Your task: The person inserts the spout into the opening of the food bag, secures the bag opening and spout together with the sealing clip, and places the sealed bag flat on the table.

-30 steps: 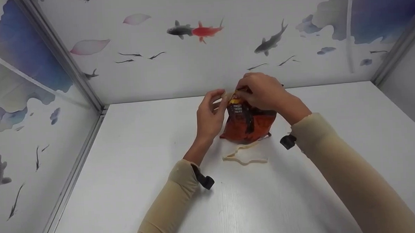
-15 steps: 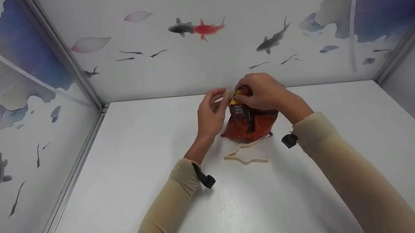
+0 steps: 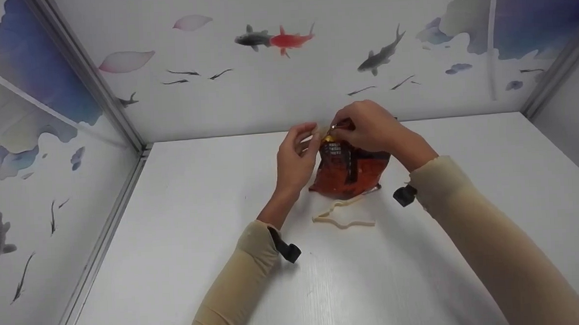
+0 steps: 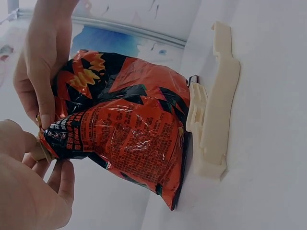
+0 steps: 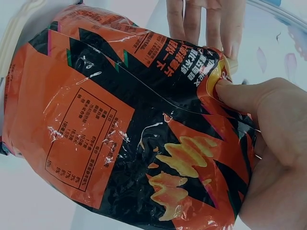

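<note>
An orange-and-black chip bag (image 3: 351, 172) stands on the white table, its top gathered and creased. At its top left corner my left hand (image 3: 295, 157) pinches a small cream clip (image 4: 41, 152), mostly hidden by the fingers. My right hand (image 3: 368, 127) pinches the bag's top edge between thumb and fingers, close beside the left fingertips. The right wrist view shows the right thumb (image 5: 235, 93) pressed on the yellow logo. A second cream bag clip (image 3: 345, 222) lies spread apart on the table in front of the bag, with its arms pointing right.
White panels (image 3: 267, 100) painted with fish and leaves enclose the table (image 3: 198, 196) at the back and sides. Metal rails (image 3: 83, 78) run along the left corner. The back panel stands just behind the hands.
The right fingers have shifted slightly at the bag's top, and less of the yellow part shows now. The left hand and the clip on the table stay almost still.
</note>
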### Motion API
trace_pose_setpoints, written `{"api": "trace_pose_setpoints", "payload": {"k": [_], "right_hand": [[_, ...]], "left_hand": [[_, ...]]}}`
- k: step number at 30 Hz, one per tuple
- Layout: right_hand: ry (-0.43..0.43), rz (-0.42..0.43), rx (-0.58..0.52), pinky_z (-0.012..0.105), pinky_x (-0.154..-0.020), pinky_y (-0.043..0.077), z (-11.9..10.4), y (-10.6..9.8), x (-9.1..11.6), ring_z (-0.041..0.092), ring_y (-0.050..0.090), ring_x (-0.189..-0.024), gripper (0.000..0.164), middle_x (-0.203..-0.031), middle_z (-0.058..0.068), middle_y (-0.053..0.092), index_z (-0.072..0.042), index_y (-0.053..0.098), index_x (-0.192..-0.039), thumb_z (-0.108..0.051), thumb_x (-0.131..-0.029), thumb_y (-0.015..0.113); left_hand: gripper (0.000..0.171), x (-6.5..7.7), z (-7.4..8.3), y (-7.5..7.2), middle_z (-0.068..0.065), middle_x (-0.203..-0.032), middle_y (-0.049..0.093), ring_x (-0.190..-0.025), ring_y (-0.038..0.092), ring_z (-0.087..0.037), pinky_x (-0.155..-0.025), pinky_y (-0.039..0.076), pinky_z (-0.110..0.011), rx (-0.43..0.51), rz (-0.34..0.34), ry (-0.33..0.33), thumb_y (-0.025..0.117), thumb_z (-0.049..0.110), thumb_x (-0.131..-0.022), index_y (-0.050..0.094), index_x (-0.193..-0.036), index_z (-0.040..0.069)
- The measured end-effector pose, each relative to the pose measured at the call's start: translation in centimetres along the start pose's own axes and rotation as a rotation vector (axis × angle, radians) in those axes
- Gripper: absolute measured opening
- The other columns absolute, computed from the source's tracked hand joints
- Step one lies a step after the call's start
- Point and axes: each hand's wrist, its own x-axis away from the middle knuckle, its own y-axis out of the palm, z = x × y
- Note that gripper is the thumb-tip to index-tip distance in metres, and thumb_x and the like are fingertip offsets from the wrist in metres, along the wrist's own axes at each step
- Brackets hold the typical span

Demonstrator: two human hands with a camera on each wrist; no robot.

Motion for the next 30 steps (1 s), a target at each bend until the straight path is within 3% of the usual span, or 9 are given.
{"api": "trace_pose_setpoints", "payload": {"k": [13, 22, 30], "right_hand": [[-0.006, 0.006, 0.017, 0.049, -0.093, 0.065, -0.1, -0.2, 0.3, 0.026, 0.074, -0.099, 0.018, -0.107, 0.01, 0.08, -0.009, 0.082, -0.116, -0.019, -0.104, 0.073], [0.018, -0.013, 0.017, 0.049, -0.095, 0.065, -0.3, -0.2, 0.4, 0.026, 0.074, -0.098, 0.02, -0.108, 0.011, 0.08, -0.01, 0.082, -0.118, -0.021, -0.104, 0.073], [0.006, -0.005, 0.018, 0.048, -0.093, 0.065, -0.5, -0.2, 0.6, 0.026, 0.073, -0.097, 0.018, -0.106, 0.01, 0.08, -0.009, 0.082, -0.116, -0.021, -0.104, 0.074]], "left_hand": [[0.038, 0.1, 0.4, -0.7, 0.002, -0.14, 0.067, -0.115, 0.072, -0.01, -0.099, 0.062, -0.029, -0.042, 0.027, -0.056, 0.061, 0.043, -0.111, 0.062, -0.142, 0.021], [0.039, 0.7, -0.1, -1.6, 0.001, -0.135, 0.065, -0.118, 0.07, -0.014, -0.101, 0.062, -0.032, -0.137, 0.034, -0.089, 0.061, 0.042, -0.111, 0.059, -0.143, 0.018], [0.023, 1.5, -0.6, -1.6, -0.002, -0.12, 0.066, -0.105, 0.07, -0.015, -0.092, 0.062, -0.031, -0.209, 0.017, -0.057, 0.064, 0.033, -0.11, 0.059, -0.124, 0.015]]}}
